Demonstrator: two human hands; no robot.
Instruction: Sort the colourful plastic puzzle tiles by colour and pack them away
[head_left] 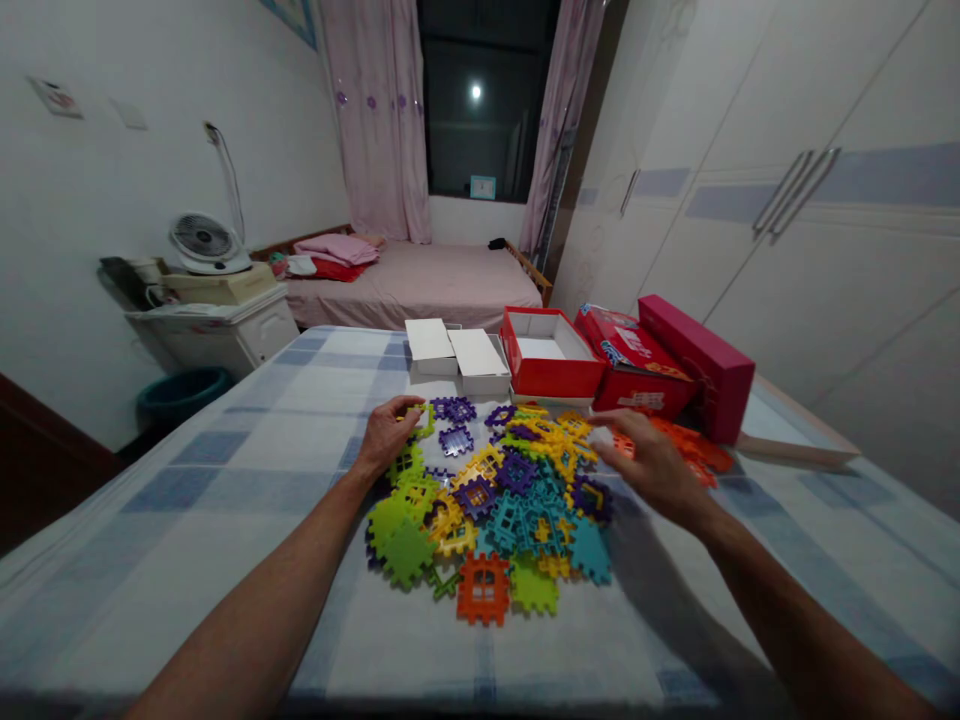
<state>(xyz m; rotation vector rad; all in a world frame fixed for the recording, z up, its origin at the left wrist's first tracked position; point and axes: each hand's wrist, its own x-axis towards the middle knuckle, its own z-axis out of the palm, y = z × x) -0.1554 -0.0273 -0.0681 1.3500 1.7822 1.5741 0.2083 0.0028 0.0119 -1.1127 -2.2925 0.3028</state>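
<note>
A heap of notched plastic interlocking building pieces lies on the table in front of me. My left hand (388,436) is at the heap's far left edge, its fingertips closed on a light green building piece (427,420). On the other side my right hand (651,466) has thumb and fingers apart, beside the yellow pieces (566,440). Behind that hand are orange pieces (694,450), partly hidden by it. Solid green squares (405,550), teal pieces (591,550), purple pieces (475,496) and an orange window-shaped piece (483,590) make up the near part.
Beyond the heap stand white boxes (480,358), an open red box (551,375), a printed red box (634,360) and a long crimson box (697,365). A checked cloth (225,520) covers the table. A bed (442,280) is behind it.
</note>
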